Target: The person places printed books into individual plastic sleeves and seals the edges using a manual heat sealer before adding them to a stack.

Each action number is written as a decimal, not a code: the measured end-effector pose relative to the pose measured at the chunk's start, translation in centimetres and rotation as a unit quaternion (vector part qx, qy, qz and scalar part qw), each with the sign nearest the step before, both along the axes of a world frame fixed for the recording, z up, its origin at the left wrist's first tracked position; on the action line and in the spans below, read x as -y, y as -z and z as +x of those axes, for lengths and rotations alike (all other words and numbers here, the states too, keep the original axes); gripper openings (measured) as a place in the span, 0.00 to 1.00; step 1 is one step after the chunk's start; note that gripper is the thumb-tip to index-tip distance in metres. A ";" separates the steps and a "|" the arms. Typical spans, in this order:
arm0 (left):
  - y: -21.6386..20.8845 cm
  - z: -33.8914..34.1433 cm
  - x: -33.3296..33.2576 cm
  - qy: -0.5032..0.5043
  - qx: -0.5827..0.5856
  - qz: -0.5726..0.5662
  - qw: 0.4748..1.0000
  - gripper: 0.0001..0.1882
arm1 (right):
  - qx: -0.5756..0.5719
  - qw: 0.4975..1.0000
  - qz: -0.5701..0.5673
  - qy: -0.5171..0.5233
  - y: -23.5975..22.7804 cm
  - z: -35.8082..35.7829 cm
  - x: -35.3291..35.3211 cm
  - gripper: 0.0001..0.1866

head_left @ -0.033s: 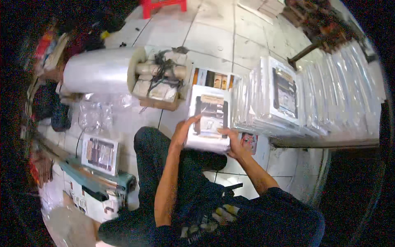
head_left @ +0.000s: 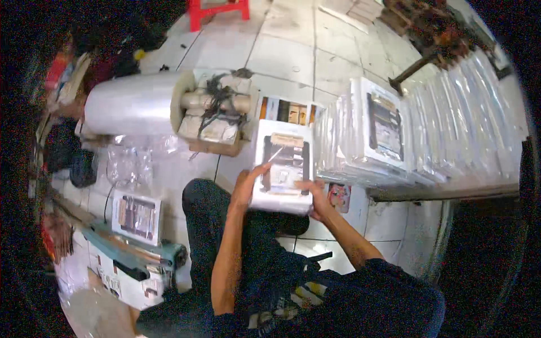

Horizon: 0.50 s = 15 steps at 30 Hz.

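Note:
In front of my lap I hold a white book (head_left: 282, 194) with a dark-framed picture on its cover. My left hand (head_left: 246, 185) grips its left edge, thumb on the cover. At the lower right edge, my right hand (head_left: 316, 198) is closed on it too, with the thumb over the front. The fingers beneath the book are hidden. Just beyond its top edge lies another book or print with brown and orange pictures (head_left: 287, 110). To the right stands a long row of white books in clear plastic (head_left: 366, 127), one cover facing up.
At left are a large roll of clear film (head_left: 132, 104), a tied brown bundle (head_left: 217, 112) and crumpled plastic (head_left: 131, 163). A similar white book (head_left: 135, 217) rests by a teal bar-shaped device (head_left: 129, 248). A red stool (head_left: 220, 11) stands on the tiles at the far side.
The view has shifted slightly, with the surroundings a little further left. Both hands keep their hold on the white book.

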<state>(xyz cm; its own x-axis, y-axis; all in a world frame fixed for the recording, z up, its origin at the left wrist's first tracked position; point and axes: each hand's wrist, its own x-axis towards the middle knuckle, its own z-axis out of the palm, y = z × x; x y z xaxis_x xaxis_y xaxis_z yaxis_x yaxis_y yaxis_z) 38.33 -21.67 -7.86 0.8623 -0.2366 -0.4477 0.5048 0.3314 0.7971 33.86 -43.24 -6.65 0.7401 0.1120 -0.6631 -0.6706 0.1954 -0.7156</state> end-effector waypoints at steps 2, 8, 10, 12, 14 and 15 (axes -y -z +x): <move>-2.8 -2.4 -1.2 -0.038 0.018 0.014 0.999 0.25 | 0.022 0.997 0.019 -0.072 -4.0 -1.6 -0.1 0.28; -17.1 -8.3 -2.0 -0.141 0.095 -0.128 0.977 0.28 | 0.279 0.924 -0.145 -0.216 -21.3 -2.7 0.4 0.43; -21.4 -6.3 -0.4 -0.125 0.141 -0.049 0.981 0.26 | 0.177 0.971 -0.076 -0.142 -25.0 -2.3 1.9 0.38; -24.5 -3.5 3.0 -0.126 0.125 -0.010 0.984 0.26 | 0.222 0.973 -0.047 -0.050 -27.0 -1.7 3.2 0.34; -27.5 -1.2 5.1 -0.052 0.168 -0.061 0.983 0.28 | 0.315 0.946 -0.075 0.024 -27.8 -0.6 4.0 0.30; -28.5 -0.1 6.7 -0.011 0.172 -0.113 0.978 0.28 | 0.265 0.958 -0.043 0.100 -28.5 -1.1 4.9 0.29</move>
